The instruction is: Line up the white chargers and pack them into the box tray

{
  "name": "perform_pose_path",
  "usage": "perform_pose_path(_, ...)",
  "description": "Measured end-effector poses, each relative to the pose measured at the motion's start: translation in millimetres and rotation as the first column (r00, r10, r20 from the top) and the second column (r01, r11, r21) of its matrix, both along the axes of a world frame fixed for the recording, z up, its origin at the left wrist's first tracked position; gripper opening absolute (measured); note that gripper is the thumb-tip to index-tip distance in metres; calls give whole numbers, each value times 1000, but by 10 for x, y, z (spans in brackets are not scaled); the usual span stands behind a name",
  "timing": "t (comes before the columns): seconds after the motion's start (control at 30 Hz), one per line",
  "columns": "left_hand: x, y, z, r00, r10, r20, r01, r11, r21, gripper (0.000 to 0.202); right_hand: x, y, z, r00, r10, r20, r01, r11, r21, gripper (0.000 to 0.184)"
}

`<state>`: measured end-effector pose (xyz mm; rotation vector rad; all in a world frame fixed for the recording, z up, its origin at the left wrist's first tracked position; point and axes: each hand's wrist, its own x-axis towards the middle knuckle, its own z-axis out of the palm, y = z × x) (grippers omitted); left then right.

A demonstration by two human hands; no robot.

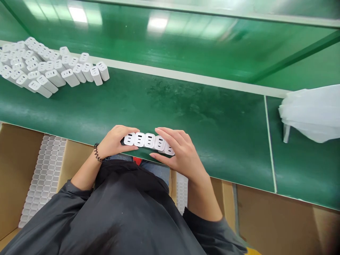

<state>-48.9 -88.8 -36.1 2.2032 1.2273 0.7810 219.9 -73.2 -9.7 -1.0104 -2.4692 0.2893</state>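
Several white USB chargers (149,141) stand side by side in a short row at the front edge of the green table, port faces up. My left hand (117,140) grips the left end of the row, thumb and fingers on opposite sides. Around the right end my right hand (179,148) is closed in the same way, partly covering the last chargers. The chargers touch one another, and the rightmost one sits slightly out of line. A black coiled band (97,153) circles my left wrist.
A large cluster of white chargers (54,76) stands at the back left of the green table (212,124). White plastic sheeting (313,113) lies at the right. Below the front edge are cardboard boxes (18,170), with rows of white pieces (45,173) between them.
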Motion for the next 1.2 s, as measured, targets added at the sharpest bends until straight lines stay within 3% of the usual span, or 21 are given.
perform_pose_path(0.17, -5, -4, -29, 1000, 6, 3, -6, 1000, -2, 49, -115, 166, 286, 946, 197, 258, -181, 980, -87, 52)
perform_pose_path(0.3, -5, -2, -31, 1000, -1, 9, 1, 1000, -16, 48, -140, 448, 348, 926, 276, 257, -226, 952, -209, 44)
perform_pose_path(0.4, -8, 2, -21, 1000, -9, 9, 10, 1000, -22, 48, -221, 817, 349, 948, 218, 231, -165, 959, -230, 47)
perform_pose_path(0.53, -16, 6, -16, 1000, 9, -1, -9, 998, -67, 46, -524, 1358, 283, 963, 129, 238, -75, 972, -224, 51)
perform_pose_path(0.67, -27, 11, -13, 1000, 10, -3, -10, 998, -64, 45, -792, 1602, 213, 977, 87, 197, -37, 970, -241, 57)
perform_pose_path(0.77, -29, 12, -7, 1000, 5, -9, -6, 998, -57, 45, -706, 1435, 231, 996, 64, 67, -49, 978, -205, 67)
perform_pose_path(0.87, -21, 11, -2, 1000, 8, -14, -9, 999, -53, 44, -313, 1030, 259, 992, 52, -113, -75, 975, -207, 61)
perform_pose_path(0.93, -13, 10, 0, 1000, 10, -16, -11, 999, -44, 43, 27, 713, 236, 979, 32, -199, -88, 956, -279, 59)
perform_pose_path(1.03, -3, 11, 7, 1000, 9, -24, -10, 999, -38, 43, 414, 287, 118, 980, 37, -196, -114, 909, -402, 67)
perform_pose_path(1.1, 0, 13, 15, 1000, 6, -28, -7, 1000, -29, 42, 489, 76, 12, 987, 15, -161, -87, 890, -447, 66)
perform_pose_path(1.2, 4, 12, 30, 999, 2, -39, -3, 1000, -11, 43, 346, -106, -116, 981, -52, -187, -31, 909, -416, 47)
